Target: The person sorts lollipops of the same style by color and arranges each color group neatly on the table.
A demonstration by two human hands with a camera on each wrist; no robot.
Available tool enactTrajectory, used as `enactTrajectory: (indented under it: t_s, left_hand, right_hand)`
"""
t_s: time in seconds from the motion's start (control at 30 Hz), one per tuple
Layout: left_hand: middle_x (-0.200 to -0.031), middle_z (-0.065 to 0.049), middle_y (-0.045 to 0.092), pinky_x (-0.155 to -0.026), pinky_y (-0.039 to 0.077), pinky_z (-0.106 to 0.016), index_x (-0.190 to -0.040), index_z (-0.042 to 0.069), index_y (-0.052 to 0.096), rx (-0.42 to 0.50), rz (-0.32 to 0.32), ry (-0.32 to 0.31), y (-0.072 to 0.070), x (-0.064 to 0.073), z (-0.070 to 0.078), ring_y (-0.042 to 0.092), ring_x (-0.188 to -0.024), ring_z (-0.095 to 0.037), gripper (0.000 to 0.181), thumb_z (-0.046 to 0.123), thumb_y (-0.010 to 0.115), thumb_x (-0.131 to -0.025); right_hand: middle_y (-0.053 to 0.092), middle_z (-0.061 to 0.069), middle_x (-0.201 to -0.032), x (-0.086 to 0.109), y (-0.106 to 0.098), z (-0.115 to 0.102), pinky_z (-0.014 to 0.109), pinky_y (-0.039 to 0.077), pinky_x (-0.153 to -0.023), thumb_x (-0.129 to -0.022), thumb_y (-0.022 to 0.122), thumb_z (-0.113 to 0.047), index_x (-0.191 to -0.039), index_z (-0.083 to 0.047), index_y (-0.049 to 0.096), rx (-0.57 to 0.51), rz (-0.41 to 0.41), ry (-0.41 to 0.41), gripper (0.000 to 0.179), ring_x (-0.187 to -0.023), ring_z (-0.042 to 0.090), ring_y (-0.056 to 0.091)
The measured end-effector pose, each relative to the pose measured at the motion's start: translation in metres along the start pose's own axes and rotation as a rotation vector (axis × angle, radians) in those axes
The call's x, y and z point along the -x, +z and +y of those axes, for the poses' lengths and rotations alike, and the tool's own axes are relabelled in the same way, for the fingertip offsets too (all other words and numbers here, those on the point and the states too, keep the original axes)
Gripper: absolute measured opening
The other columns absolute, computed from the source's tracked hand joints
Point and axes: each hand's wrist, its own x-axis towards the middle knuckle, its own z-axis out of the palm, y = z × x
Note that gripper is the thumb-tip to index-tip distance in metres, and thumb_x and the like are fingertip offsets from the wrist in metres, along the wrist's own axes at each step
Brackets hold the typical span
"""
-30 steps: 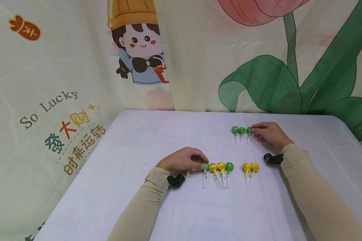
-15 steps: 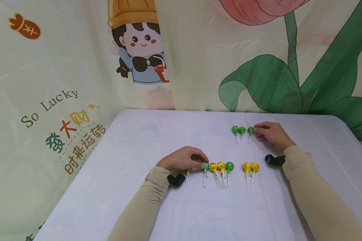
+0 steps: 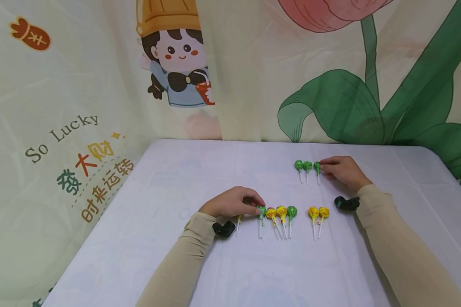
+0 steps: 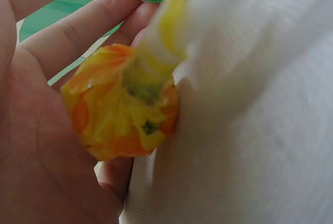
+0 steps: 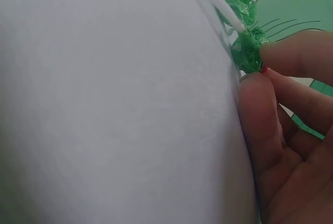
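In the head view my left hand pinches the head of a green lollipop, the leftmost green one in the near row. Below that palm lies a yellow lollipop, its head close to the left wrist camera and mostly covered from above. Farther back, my right hand holds another green lollipop by its head, between thumb and finger. Two more green lollipops lie just left of it, sticks toward me.
Right of my left hand lie two yellow lollipops and a green lollipop, close together. A separate pair of yellow lollipops lies farther right. All are on a white-covered table, with a printed cloth hanging behind.
My right hand shifted its green lollipop slightly right, away from the two beside it, then a little back left. My left hand has stayed on its lollipop.
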Motion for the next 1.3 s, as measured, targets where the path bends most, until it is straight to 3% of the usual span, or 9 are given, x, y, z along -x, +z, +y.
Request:
enactTrajectory:
  t_s: [0.67,0.97,1.3]
  left_hand:
    - [-0.098,0.011,0.069,-0.085,0.048,-0.032,-0.106,0.030,0.074,0.013,0.004,-0.008,0.0006,-0.0010,-0.0020,0.059,-0.091,-0.012,0.014,0.028,0.074,-0.092]
    - [-0.098,0.011,0.069,-0.084,0.049,-0.031,-0.107,0.029,0.074,0.013,0.004,0.000,0.0005,-0.0013,-0.0014,0.059,-0.091,-0.013,0.015,0.028,0.073,-0.092]
    - [-0.098,0.012,0.069,-0.083,0.049,-0.032,-0.106,0.031,0.074,0.005,0.003,-0.009,0.0010,-0.0037,-0.0033,0.059,-0.091,-0.012,0.014,0.029,0.074,-0.092]
  right_hand:
    - [0.061,0.016,-0.126,-0.0009,0.0024,-0.0027,0.027,0.051,-0.079,-0.102,0.058,-0.027,-0.133,-0.004,0.062,0.076,0.003,0.006,0.039,-0.098,0.027,0.058]
    - [0.062,0.015,-0.117,0.0001,0.0030,-0.0052,0.030,0.049,-0.076,-0.101,0.060,-0.031,-0.132,-0.004,0.063,0.093,0.011,0.017,0.041,-0.094,0.027,0.056]
    - [0.062,0.017,-0.121,-0.0006,0.0010,-0.0064,0.030,0.050,-0.078,-0.102,0.059,-0.029,-0.134,-0.002,0.060,0.115,-0.016,0.018,0.043,-0.096,0.028,0.056]
